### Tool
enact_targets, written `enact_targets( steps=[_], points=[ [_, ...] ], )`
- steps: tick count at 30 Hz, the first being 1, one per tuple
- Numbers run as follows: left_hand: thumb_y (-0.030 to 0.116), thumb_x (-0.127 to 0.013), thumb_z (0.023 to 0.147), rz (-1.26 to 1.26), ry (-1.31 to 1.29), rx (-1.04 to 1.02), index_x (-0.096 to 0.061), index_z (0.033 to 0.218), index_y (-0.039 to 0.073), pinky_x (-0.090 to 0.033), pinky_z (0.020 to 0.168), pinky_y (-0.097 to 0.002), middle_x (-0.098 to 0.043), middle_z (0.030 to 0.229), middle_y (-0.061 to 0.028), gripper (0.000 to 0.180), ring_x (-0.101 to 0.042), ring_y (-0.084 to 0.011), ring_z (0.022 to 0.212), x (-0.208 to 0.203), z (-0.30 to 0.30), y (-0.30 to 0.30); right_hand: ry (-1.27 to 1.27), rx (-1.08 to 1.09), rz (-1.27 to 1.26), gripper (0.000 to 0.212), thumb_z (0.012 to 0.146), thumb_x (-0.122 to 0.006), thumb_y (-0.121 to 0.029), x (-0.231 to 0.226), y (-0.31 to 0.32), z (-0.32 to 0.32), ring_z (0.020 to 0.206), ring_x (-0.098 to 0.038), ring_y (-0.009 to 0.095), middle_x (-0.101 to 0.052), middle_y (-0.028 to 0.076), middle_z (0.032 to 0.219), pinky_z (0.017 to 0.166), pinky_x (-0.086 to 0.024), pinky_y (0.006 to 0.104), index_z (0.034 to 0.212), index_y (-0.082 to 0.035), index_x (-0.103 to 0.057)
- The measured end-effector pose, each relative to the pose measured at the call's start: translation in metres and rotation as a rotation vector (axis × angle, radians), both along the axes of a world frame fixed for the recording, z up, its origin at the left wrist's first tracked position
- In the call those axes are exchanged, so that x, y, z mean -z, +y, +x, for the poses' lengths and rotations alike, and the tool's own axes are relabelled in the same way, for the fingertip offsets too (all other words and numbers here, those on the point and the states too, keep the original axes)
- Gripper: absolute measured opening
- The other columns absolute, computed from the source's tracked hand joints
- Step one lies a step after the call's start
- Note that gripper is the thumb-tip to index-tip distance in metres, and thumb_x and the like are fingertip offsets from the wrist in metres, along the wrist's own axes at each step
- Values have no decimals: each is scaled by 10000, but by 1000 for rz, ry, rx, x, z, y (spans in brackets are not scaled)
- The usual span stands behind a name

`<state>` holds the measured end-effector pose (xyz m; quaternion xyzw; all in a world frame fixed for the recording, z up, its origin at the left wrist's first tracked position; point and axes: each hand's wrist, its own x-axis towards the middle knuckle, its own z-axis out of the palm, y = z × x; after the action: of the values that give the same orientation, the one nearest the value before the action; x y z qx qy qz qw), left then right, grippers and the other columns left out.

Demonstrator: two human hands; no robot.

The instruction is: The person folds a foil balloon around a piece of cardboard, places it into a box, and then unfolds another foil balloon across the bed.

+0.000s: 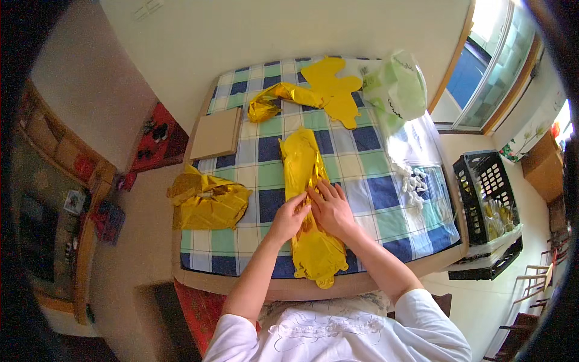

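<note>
Worktop (253, 291) covered by checked cloth (377, 208) | laid on it: gold foil pieces (298, 158), tan board (216, 134), pale-green plastic bag (397, 90), bunched white strands (414, 187)

left hand (289, 220): turned inward | right hand (333, 212): fingers (327, 189) spread, forward | hands close together | forearms (258, 271) angled inward

We note mod. daylight, chiefly from upper R, w/ glazed panel (504, 72) blown out near top. Glare obs. on clear plastic (410, 143); hard highlights on gold foil (298, 155). L side dim, grainy, esp. approx. wooden cabinet (84, 253). Fisheye bends edges; corners black. Ctr. fairly sharp; far-R chairs (534, 282) soft.
</note>
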<state>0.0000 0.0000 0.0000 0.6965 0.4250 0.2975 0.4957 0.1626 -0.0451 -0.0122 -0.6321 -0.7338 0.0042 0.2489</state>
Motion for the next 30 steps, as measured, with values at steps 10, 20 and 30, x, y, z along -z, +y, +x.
enact_targets(
  steps=[10, 20, 30],
  points=[
    [114, -492, 944, 540, 362, -195, -568, 1216, 19, -369, 1044, -433, -504, 1351, -169, 298, -409, -343, 1308, 8, -32, 31, -13, 6, 35, 377, 913, -516, -217, -1, 0, -2, 1313, -387, 314, -468, 166, 1364, 1088, -277, 490, 1259, -68, -536],
    [209, -522, 937, 692, 604, -25, -500, 1331, 78, -265, 1092, -517, -421, 1429, -176, 415, -338, -372, 1353, 14, -13, 25, 6, -1, 40, 361, 906, -528, -209, -3, 1, -4, 1300, -403, 325, -481, 169, 1350, 1087, -278, 492, 1235, -60, -547],
    [264, -449, 976, 723, 648, 15, -451, 1389, 138, -221, 1104, -547, -357, 1487, -126, 432, -290, -311, 1394, 12, -6, 17, 43, 0, 48, 357, 906, -532, -204, -6, -1, -3, 1293, -414, 333, -499, 196, 1333, 1089, -279, 494, 1224, -45, -562]
  ],
)
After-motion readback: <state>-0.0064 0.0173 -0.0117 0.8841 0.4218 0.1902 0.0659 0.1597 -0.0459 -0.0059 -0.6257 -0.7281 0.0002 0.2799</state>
